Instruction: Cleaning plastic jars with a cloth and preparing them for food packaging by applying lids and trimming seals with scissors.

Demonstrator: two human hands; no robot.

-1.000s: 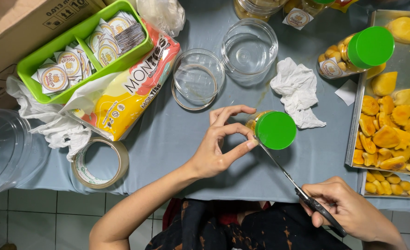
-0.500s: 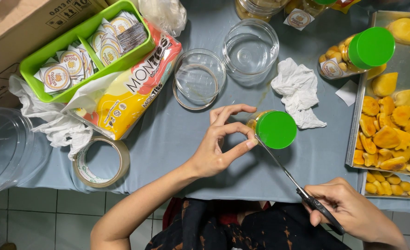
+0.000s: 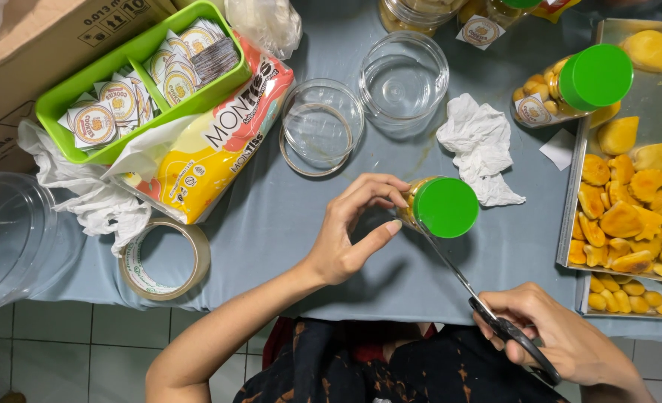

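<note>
At the near edge of the grey-blue table (image 3: 286, 224), left hand (image 3: 342, 239) pinches a green-lidded clear plastic jar (image 3: 439, 207); right hand (image 3: 551, 332) grips black-handled scissors (image 3: 488, 313), blades touching the jar.

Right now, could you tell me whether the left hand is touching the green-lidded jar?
Touching: the head view shows the left hand with fingers against the green-lidded jar.

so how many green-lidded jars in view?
2 clearly. One jar stands at the table's front edge, steadied by the left hand; the other jar lies on its side by the tray. A green sliver at the top edge may be a third.
</note>
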